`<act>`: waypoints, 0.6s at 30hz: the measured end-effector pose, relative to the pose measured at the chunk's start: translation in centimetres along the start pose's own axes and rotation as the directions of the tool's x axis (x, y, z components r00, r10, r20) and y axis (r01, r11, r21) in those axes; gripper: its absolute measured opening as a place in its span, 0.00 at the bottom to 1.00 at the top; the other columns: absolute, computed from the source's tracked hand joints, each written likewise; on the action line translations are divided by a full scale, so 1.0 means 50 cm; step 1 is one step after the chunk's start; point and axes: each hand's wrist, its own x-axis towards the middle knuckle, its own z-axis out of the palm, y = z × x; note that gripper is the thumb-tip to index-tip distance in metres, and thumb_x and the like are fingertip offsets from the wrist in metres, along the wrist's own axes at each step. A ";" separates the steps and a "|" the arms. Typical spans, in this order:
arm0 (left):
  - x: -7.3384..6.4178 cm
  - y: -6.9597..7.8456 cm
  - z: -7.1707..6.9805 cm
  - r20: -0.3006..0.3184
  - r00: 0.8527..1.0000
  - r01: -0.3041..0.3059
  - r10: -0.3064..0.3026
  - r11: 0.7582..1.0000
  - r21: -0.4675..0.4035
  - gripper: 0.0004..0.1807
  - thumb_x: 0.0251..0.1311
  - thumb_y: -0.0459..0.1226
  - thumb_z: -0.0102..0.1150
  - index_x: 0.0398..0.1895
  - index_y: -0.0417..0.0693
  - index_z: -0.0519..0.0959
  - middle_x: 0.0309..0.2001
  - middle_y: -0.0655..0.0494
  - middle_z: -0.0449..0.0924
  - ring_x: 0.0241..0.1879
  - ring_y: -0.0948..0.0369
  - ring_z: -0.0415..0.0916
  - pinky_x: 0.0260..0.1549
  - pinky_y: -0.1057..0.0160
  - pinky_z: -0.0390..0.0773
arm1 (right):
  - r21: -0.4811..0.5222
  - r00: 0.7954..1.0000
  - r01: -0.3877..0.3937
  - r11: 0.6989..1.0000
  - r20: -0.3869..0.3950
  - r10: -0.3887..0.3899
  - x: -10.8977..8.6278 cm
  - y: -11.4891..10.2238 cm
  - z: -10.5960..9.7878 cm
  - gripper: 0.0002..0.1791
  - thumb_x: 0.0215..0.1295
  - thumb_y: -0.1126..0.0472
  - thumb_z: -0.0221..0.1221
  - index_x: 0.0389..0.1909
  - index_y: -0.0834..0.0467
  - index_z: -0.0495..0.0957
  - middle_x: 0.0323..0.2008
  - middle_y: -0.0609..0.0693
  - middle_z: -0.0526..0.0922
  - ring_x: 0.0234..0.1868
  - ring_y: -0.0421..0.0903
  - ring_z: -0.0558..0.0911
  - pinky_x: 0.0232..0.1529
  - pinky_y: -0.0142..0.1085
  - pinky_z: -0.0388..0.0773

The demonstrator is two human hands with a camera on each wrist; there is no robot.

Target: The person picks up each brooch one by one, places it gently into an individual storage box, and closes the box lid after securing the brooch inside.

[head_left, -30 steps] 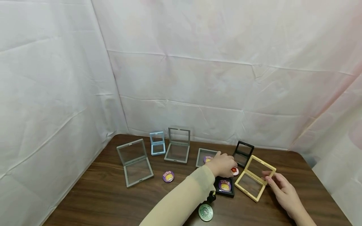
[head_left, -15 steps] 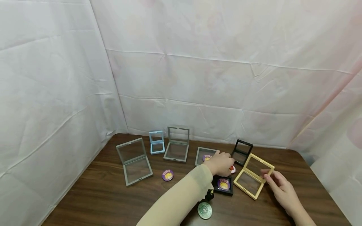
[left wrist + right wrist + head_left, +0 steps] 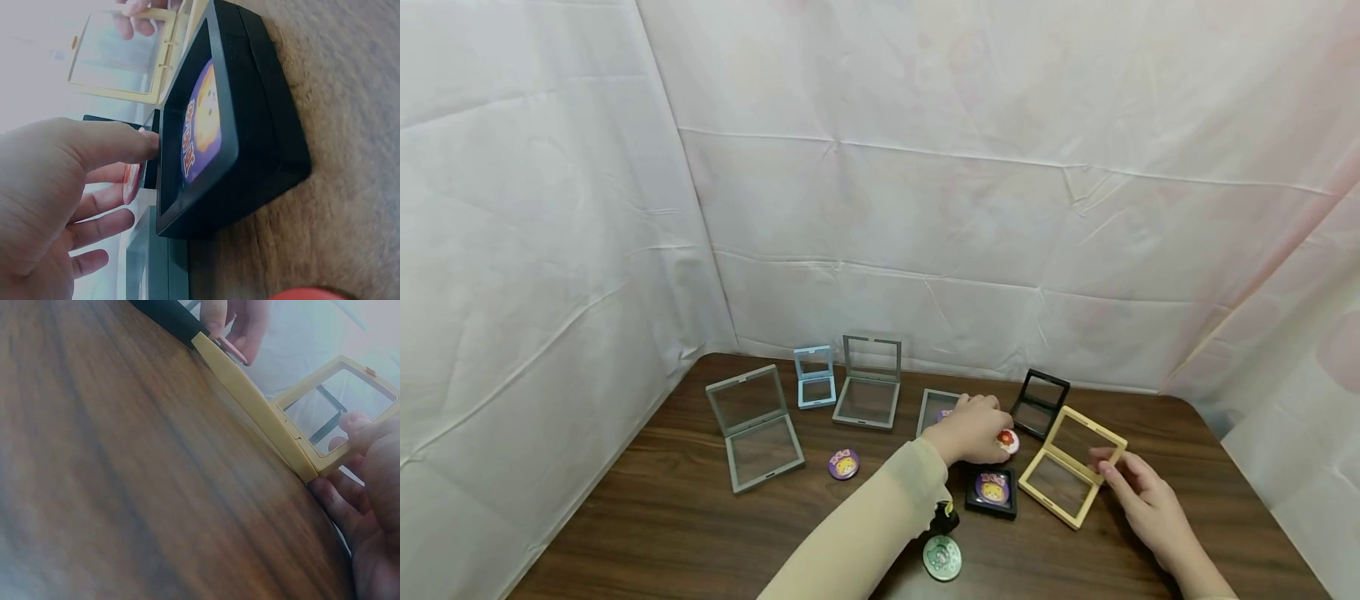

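In the head view my left hand (image 3: 972,428) pinches a round white badge with a red flower (image 3: 1008,442) between thumb and fingers. The left wrist view shows that badge (image 3: 132,181) nearly edge-on, just past a black display frame (image 3: 231,144). That black frame (image 3: 991,492) lies closed with a purple bear badge (image 3: 992,489) inside. To its right a yellow display frame (image 3: 1072,467) stands opened on the table, its upper half tilted up. My right hand (image 3: 1146,504) grips the raised half at its right edge, thumb on the near side.
A grey frame (image 3: 927,413) with a purple badge is partly behind the left hand. Opened grey (image 3: 765,458), blue (image 3: 816,392), grey (image 3: 867,404) and black (image 3: 1037,417) frames stand along the back. A purple badge (image 3: 844,464) and a green badge (image 3: 942,557) lie loose.
My left hand has shifted slightly left with the flower badge, which shows more clearly now. The right hand keeps its grip on the yellow frame. The head view has shifted a little.
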 end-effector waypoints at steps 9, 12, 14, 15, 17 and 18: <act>-0.014 0.010 0.008 -0.048 0.998 0.040 -0.045 0.994 -0.099 0.23 0.65 0.61 0.72 0.58 0.66 0.89 0.51 0.68 0.81 0.51 0.66 0.74 0.56 0.60 0.70 | 0.000 1.000 0.005 1.000 -0.001 -0.005 0.000 0.001 -0.001 0.16 0.87 0.63 0.54 0.66 0.65 0.79 0.53 0.60 0.88 0.52 0.27 0.83 0.49 0.21 0.79; -0.020 0.018 0.013 -0.061 0.997 0.040 -0.049 0.989 -0.145 0.22 0.65 0.61 0.72 0.57 0.66 0.89 0.50 0.69 0.81 0.51 0.67 0.74 0.55 0.61 0.69 | -0.003 1.000 0.000 1.000 -0.001 0.000 0.001 0.001 -0.001 0.16 0.87 0.62 0.54 0.66 0.64 0.80 0.53 0.59 0.88 0.52 0.28 0.83 0.49 0.21 0.79; -0.024 0.023 0.015 -0.065 0.997 0.037 -0.049 0.985 -0.167 0.22 0.65 0.61 0.73 0.57 0.65 0.89 0.50 0.69 0.81 0.51 0.67 0.74 0.53 0.62 0.69 | -0.005 1.000 -0.007 1.000 0.001 0.007 0.001 0.002 -0.001 0.16 0.87 0.62 0.54 0.66 0.64 0.80 0.53 0.58 0.87 0.52 0.27 0.83 0.49 0.21 0.79; -0.026 0.025 0.017 -0.069 0.996 0.036 -0.048 0.984 -0.174 0.22 0.65 0.61 0.73 0.57 0.65 0.89 0.50 0.69 0.81 0.51 0.68 0.74 0.51 0.63 0.68 | -0.004 1.000 -0.010 1.000 0.002 0.010 0.001 0.002 0.000 0.16 0.87 0.62 0.54 0.66 0.64 0.80 0.53 0.58 0.87 0.52 0.27 0.83 0.49 0.21 0.79; -0.029 0.030 0.020 -0.079 0.996 0.032 -0.048 0.982 -0.187 0.22 0.65 0.61 0.73 0.57 0.65 0.90 0.50 0.69 0.81 0.51 0.68 0.74 0.49 0.64 0.68 | -0.006 1.000 -0.014 1.000 0.003 0.014 0.001 0.003 0.000 0.16 0.87 0.62 0.54 0.66 0.64 0.80 0.53 0.59 0.87 0.52 0.27 0.83 0.48 0.21 0.79; -0.031 0.032 0.021 -0.084 0.995 0.032 -0.049 0.981 -0.194 0.22 0.65 0.61 0.73 0.58 0.65 0.90 0.50 0.69 0.81 0.51 0.69 0.74 0.48 0.64 0.67 | -0.007 1.000 -0.014 1.000 0.003 0.015 0.001 0.003 0.000 0.16 0.87 0.62 0.54 0.66 0.64 0.80 0.53 0.59 0.87 0.52 0.27 0.83 0.48 0.21 0.79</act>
